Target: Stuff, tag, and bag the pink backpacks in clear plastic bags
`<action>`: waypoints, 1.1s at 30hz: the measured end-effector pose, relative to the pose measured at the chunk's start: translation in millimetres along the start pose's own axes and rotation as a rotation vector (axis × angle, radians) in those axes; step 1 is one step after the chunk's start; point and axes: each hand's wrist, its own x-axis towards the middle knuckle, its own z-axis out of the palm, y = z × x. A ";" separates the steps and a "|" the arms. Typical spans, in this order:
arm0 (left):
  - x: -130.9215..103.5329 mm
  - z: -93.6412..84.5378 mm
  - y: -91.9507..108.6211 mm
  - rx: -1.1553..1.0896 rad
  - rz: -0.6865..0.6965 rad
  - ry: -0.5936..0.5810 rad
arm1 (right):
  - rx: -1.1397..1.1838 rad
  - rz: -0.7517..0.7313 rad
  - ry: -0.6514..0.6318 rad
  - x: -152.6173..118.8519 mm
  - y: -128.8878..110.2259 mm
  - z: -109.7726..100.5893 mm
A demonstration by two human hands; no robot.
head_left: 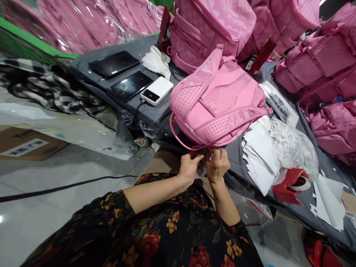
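A pink backpack [236, 96] lies on the grey-covered table with its perforated back panel and shoulder straps facing up. At its near edge my left hand [189, 167] is closed, thumb and fingers pinching the rim by the thin pink piping. Close beside it, my right hand [218, 165] has its fingers curled in a pinch at the same edge. A small pale bit shows between the right fingertips, too small to name. The fingers partly hide that stretch of the edge.
Left of the backpack lie a white power bank [157, 91], two dark tablets [114, 63] and a white cloth [156, 61]. To the right are white paper sheets [260, 155], a clear plastic bag [296, 148] and a red tape dispenser [290, 187]. More pink backpacks [211, 29] stand behind.
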 end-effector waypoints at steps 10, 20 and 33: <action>2.4 1.1 16.4 0.274 0.133 -0.135 | -0.053 -0.308 -0.102 1.9 0.6 -33.4; -19.6 -25.7 16.5 0.154 0.155 -0.193 | 0.155 -0.119 -0.057 5.1 1.8 -32.2; 10.4 -3.0 -8.3 -0.275 -0.373 -0.445 | 0.566 0.306 -0.345 26.8 7.4 -44.5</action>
